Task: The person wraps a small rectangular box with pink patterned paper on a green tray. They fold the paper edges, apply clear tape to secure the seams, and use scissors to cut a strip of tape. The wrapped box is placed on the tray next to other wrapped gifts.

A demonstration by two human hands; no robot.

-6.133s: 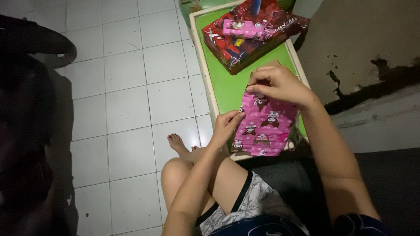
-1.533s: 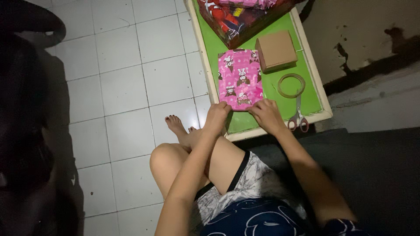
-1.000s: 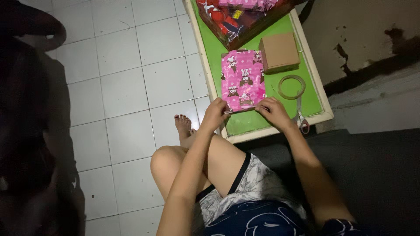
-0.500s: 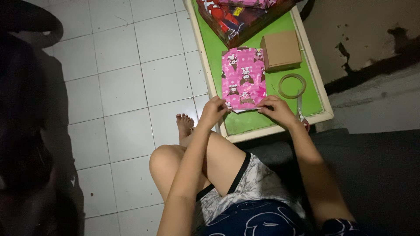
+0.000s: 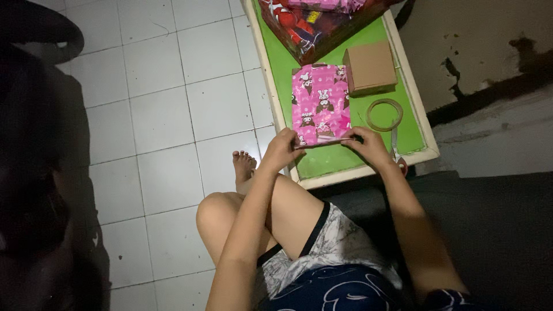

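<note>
From the head camera, the pink wrapped parcel [image 5: 320,103] lies flat on the green tabletop [image 5: 340,158] of a low table, with the left hand [image 5: 280,151] pinching its near left corner and the right hand [image 5: 368,145] pinching its near right corner, both sets of fingers closed on the lifted near edge of the paper. Just right of it sit a small brown cardboard box [image 5: 370,67], a roll of clear tape [image 5: 385,114] and scissors [image 5: 397,151], with red patterned wrapping paper [image 5: 311,29] beyond. To make this fold well, I judge both hands should pull evenly so the edge stays straight and taut against the parcel's end.
</note>
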